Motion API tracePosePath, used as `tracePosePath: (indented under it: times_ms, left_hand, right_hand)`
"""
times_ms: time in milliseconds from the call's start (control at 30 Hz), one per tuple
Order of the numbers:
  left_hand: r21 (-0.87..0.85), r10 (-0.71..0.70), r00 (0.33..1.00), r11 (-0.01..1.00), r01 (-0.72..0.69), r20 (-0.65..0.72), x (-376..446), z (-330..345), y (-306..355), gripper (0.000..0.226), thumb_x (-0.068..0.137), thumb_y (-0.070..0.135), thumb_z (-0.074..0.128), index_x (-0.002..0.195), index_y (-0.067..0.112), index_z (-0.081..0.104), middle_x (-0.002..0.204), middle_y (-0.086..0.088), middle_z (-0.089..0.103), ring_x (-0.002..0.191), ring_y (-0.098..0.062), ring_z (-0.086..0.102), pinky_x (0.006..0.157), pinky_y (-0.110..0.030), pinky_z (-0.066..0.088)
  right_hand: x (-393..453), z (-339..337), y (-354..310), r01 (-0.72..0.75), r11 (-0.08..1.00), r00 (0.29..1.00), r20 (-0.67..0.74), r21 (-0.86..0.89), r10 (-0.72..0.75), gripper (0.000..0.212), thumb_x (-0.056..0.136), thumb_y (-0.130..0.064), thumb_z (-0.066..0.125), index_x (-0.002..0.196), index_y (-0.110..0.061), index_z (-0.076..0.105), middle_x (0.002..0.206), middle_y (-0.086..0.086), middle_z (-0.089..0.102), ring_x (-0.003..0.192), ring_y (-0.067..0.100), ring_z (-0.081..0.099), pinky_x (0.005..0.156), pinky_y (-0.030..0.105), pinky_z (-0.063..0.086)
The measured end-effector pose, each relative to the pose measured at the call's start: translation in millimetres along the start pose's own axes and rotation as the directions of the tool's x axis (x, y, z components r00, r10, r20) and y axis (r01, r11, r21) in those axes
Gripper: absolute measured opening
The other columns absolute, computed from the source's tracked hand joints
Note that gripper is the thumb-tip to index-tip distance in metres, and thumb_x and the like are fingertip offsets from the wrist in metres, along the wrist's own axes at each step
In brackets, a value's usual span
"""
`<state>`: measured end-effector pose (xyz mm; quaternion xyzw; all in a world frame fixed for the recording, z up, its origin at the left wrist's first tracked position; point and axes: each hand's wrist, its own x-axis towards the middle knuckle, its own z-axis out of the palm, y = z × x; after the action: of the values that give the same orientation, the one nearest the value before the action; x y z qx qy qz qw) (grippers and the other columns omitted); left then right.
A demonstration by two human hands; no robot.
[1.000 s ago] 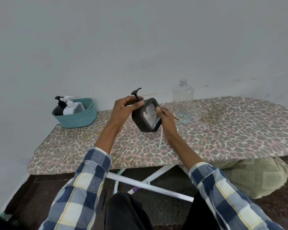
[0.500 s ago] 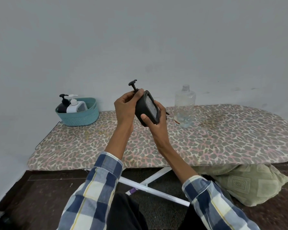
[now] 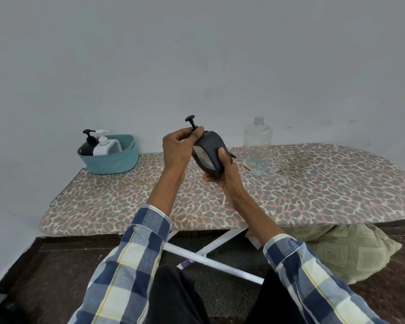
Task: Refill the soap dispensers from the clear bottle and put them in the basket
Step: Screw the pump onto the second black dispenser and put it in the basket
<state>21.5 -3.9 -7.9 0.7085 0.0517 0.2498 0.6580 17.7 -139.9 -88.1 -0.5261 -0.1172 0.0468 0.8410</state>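
One dark dispenser [image 3: 209, 153] — tilted, pump up.

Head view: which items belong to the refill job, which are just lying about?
Job: dark grey pump dispenser in both hands; clear plastic bottle; teal woven basket holding black dispenser and white dispenser.
Lying about: green cushion.

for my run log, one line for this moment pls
left hand at pump | right hand holds dark dispenser | basket: two dispensers
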Motion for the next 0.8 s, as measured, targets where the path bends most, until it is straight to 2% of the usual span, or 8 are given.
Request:
tracePosePath:
  times_ms: [100,200,267,467,567,633,733,800]
  left_hand:
    - [0.025,0.032,0.999,0.999,-0.032,-0.019,-1,-3,-3,0.024,0.087,0.035,0.09,0.1,0.016,0.087,0.094,0.004,0.084,0.092,-0.007,0.078,0.086,-0.024,0.06]
    - [0.112,0.088,0.995,0.99,-0.082,-0.052,-6,-6,-7,0.028,0.081,0.035,0.094,0.101,0.017,0.086,0.094,0.007,0.083,0.092,-0.003,0.077,0.085,-0.022,0.06]
    - [0.224,0.134,0.989,0.968,-0.116,-0.063,-10,-8,-15,0.034,0.076,0.034,0.098,0.102,0.016,0.084,0.096,0.009,0.082,0.089,0.0,0.076,0.081,-0.017,0.06]
    - [0.348,0.193,0.981,0.918,-0.188,0.022,-19,-20,-65,0.029,0.086,0.026,0.091,0.11,0.013,0.079,0.106,0.008,0.074,0.098,0.002,0.069,0.095,-0.026,0.058]
    - [0.331,0.155,0.985,0.928,-0.173,0.081,-19,-26,-81,0.031,0.095,0.029,0.082,0.122,0.017,0.075,0.117,0.009,0.071,0.11,-0.002,0.066,0.103,-0.034,0.056]
    - [0.27,0.08,0.983,0.955,-0.123,0.167,-17,-29,-83,0.043,0.095,0.029,0.083,0.134,0.019,0.067,0.128,0.01,0.066,0.12,-0.002,0.063,0.103,-0.03,0.054]
    - [0.243,-0.081,0.948,0.97,0.004,0.307,-16,-27,-81,0.076,0.086,0.027,0.091,0.146,0.018,0.045,0.132,0.016,0.053,0.12,0.006,0.055,0.089,-0.011,0.052]
    - [0.26,-0.127,0.93,0.965,0.035,0.344,-13,-24,-83,0.086,0.084,0.025,0.093,0.149,0.019,0.038,0.131,0.017,0.049,0.117,0.004,0.056,0.082,-0.007,0.052]
  right_hand:
    - [1,-4,1,0.0,0.997,0.999,0.043,-0.072,0.003,0.085,0.077,-0.077,0.074,0.14,-0.021,0.065,0.124,0.012,0.076,0.1,0.029,0.077,0.082,0.036,0.064]
    - [1,-9,2,0.095,0.932,0.995,0.046,-0.35,-0.085,0.071,0.087,-0.068,0.07,0.147,-0.031,0.057,0.136,-0.008,0.068,0.122,0.006,0.066,0.096,0.026,0.054]
    - [3,-12,4,0.158,0.868,0.987,0.079,-0.47,-0.136,0.066,0.089,-0.064,0.075,0.144,-0.033,0.057,0.138,-0.011,0.065,0.128,0.003,0.06,0.101,0.028,0.051]
    - [21,-6,5,0.242,0.827,0.964,0.03,-0.508,-0.264,0.025,0.104,-0.032,0.068,0.127,-0.023,0.07,0.123,-0.011,0.072,0.107,-0.006,0.064,0.088,0.015,0.053]
    - [40,-5,-2,0.23,0.792,0.973,0.135,-0.566,-0.186,0.021,0.101,-0.032,0.072,0.121,-0.024,0.075,0.118,-0.013,0.075,0.1,-0.007,0.067,0.084,0.008,0.05]
    - [50,-5,-12,0.215,0.758,0.969,0.233,-0.615,-0.086,0.027,0.098,-0.032,0.076,0.123,-0.023,0.075,0.114,-0.013,0.075,0.095,-0.008,0.068,0.081,0.006,0.05]
    - [65,-7,-24,0.223,0.683,0.951,0.309,-0.695,0.005,0.029,0.097,-0.033,0.078,0.121,-0.016,0.078,0.114,-0.007,0.076,0.095,0.01,0.073,0.08,0.019,0.053]
    - [72,-9,-30,0.223,0.656,0.938,0.342,-0.722,0.058,0.029,0.097,-0.034,0.078,0.12,-0.016,0.079,0.115,-0.005,0.077,0.098,0.021,0.074,0.084,0.029,0.055]
